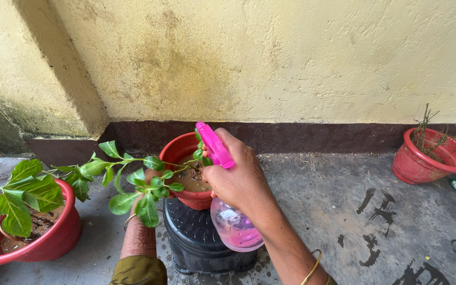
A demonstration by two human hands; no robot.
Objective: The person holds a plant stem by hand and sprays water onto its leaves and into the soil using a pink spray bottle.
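Pink plastic fills the right hand (238,182): its fingers are wrapped tight around the neck of a spray bottle (233,224), the pink nozzle head (215,145) sticking up and forward above the knuckles. The forearm comes in from the lower right, a thin gold bangle (312,266) at the wrist, and the hand hangs just over the near rim of the middle red pot (186,198). The bottle's clear, pink-tinted body hangs below the palm, in front of that pot and touching or nearly touching the black upturned tub (199,243) on which the pot stands.

The left hand (146,198) reaches up just left of the pot, mostly hidden behind green leaves, so whether its fingers are closed on anything cannot be told; the wrist shows dark patterned markings above an olive sleeve (138,270).

From the pot's wet brown soil a leafy branch (127,177) leans far out to the left. Further left of the pot sits a bigger red pot (54,243) with broad leaves. Well to the right of it, against the yellow wall (291,58), a third red pot (431,158) holds dry twigs.
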